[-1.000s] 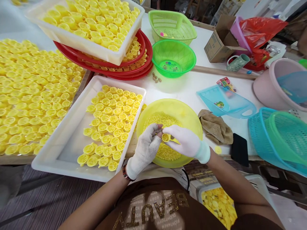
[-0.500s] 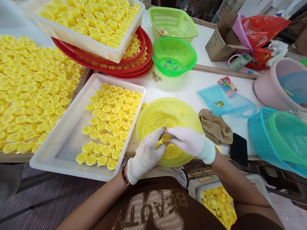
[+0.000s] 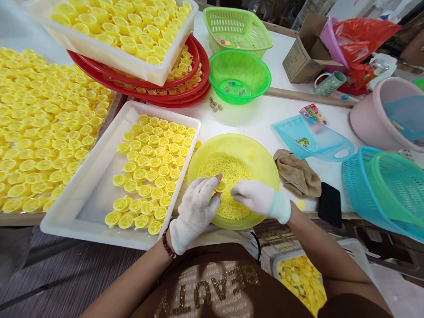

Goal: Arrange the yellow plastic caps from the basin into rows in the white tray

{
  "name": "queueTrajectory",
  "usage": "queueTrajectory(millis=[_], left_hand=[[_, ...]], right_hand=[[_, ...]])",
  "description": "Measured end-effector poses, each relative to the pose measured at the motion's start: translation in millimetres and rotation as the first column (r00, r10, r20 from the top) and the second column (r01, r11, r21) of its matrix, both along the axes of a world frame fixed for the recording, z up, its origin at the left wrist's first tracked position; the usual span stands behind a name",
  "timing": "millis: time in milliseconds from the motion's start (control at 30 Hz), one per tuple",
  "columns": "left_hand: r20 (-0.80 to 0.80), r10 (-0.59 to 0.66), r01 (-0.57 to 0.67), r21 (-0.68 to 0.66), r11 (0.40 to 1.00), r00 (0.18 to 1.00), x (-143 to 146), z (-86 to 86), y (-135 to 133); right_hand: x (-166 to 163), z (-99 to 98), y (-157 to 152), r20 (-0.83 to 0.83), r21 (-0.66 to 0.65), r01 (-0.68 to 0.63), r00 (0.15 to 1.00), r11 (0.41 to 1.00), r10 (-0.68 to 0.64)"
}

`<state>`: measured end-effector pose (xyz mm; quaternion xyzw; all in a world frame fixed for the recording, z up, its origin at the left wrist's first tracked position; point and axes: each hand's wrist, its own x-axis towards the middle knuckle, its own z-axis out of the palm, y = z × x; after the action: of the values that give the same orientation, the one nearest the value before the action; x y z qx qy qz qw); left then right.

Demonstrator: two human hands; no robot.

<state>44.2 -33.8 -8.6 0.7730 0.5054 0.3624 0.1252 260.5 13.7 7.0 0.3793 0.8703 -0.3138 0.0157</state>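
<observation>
My left hand [image 3: 198,207], in a white glove with bare fingertips, pinches a small yellow toy cup [image 3: 220,185] over the left side of a yellow bowl [image 3: 261,154]. Inside the bowl lies a heap of tiny yellow beads [image 3: 228,168]. My right hand [image 3: 256,196], gloved in white, hovers low over the beads with its fingers pressed together and pointing left, apart from the cup. Whatever its fingertips may hold is hidden. To the left, a white tray [image 3: 96,181] carries several rows of similar yellow cups [image 3: 145,163].
Many yellow cups [image 3: 39,137] cover the surface at far left. Behind the tray, red trays [image 3: 185,97] are stacked under a white bin [image 3: 162,75]. A green basin [image 3: 240,75], blue scoop [image 3: 314,143], brown cloth [image 3: 298,174], phone [image 3: 330,204] and blue basket [image 3: 361,194] stand around the bowl.
My right hand has come away from the cup, downward to the right. My left hand has shifted slightly left with the cup still in its fingers.
</observation>
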Motion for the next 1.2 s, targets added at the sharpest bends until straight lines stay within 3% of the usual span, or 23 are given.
queueTrajectory(millis=[233, 433, 600, 867, 1067, 1200], left_hand=[[-0.035, 0.007, -0.007, -0.020, 1.000, 0.999, 7.5, -3.3, 0.8], [-0.095, 0.007, -0.005, 0.021, 1.000, 0.995, 5.6, 0.9, 2.2], [-0.139, 0.021, -0.018, 0.026, 1.000, 0.990, 3.3, 3.3, 4.1], [-0.087, 0.017, -0.022, -0.051, 0.998, 0.996, 9.5, 4.9, 3.0], [-0.137, 0.017, -0.025, -0.057, 0.998, 0.990, 3.9, 12.6, 4.3], [-0.272, -0.015, -0.004, -0.069, 0.998, 0.962, 2.1, 16.3, 8.6]], right_hand=[[-14.2, 23.4, 3.9, -0.319, 0.154, 0.100, 0.947, 0.983, -0.046], [-4.0, 17.9, 4.6, -0.324, 0.177, 0.237, 0.930, 0.955, -0.171], [3.3, 16.5, 1.6, -0.329, 0.191, 0.204, 0.935, 0.960, -0.133], [-24.1, 21.2, 0.2, -0.486, 0.147, 0.209, 0.866, 0.967, -0.113], [-12.4, 18.3, 3.7, -0.441, 0.146, 0.308, 0.871, 0.940, -0.216], [3.4, 4.3, 5.8, -0.214, 0.164, 0.233, 0.957, 0.958, -0.196]])
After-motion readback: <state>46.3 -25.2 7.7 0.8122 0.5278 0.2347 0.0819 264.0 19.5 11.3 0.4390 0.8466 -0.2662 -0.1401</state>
